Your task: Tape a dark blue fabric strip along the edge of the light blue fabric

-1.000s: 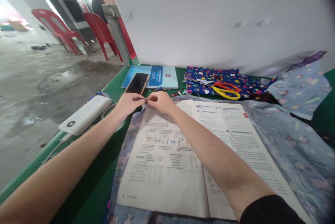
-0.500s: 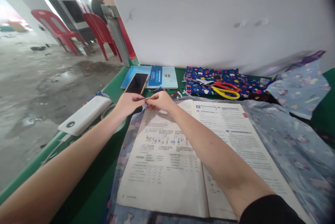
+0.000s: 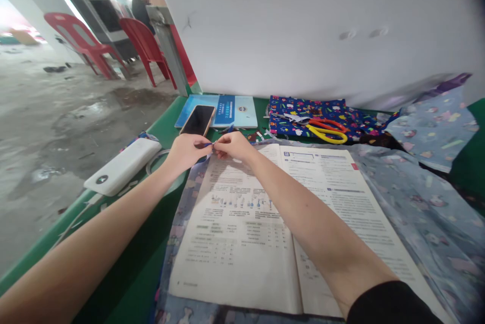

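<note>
A white power bank (image 3: 127,166) lay along the left edge of the green table (image 3: 132,268), with bare green room between it and the open book (image 3: 242,283); the left hand (image 3: 187,152) and right hand (image 3: 235,147) were together by the book's top left corner, pinching a tiny blue thing (image 3: 207,145); behind, a phone (image 3: 199,121) overlapped a blue booklet (image 3: 244,104) whose words were too blurry to read; scissors (image 3: 329,135) lay farther right.
</note>
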`<state>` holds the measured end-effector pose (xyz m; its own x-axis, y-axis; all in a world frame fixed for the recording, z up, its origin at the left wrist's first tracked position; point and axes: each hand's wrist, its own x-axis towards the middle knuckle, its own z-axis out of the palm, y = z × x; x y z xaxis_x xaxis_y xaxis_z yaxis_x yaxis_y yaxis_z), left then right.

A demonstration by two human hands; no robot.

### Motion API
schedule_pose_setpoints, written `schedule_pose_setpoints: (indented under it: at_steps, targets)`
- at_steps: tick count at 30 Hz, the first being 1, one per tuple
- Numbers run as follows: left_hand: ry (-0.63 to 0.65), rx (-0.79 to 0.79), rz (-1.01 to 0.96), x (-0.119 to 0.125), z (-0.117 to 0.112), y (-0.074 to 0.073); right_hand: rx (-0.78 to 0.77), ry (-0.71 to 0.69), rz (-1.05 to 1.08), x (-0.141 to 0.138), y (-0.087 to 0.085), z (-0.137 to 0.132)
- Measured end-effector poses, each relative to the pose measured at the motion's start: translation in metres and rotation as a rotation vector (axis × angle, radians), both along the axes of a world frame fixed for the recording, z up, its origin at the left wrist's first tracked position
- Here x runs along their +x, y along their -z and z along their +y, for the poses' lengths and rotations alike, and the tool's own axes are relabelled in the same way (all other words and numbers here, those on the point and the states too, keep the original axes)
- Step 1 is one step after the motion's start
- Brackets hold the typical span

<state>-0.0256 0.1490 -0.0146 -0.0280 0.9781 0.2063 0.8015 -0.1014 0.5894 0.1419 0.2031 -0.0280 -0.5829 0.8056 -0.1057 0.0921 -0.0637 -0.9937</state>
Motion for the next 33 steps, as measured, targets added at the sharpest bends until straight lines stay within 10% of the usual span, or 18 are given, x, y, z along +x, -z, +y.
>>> schedule_pose_setpoints:
  at_steps: [17, 33]
  targets:
    - [-0.023, -0.002, -0.075, 0.0044, 0.0011, 0.0037, 0.180, 0.039, -0.075, -0.0014, 0.0039, 0.0006]
    - [-0.063, -0.107, -0.368, -0.0010, 0.0060, 0.0084, -0.037, 0.029, 0.011, 0.0024, 0.0003, 0.0048]
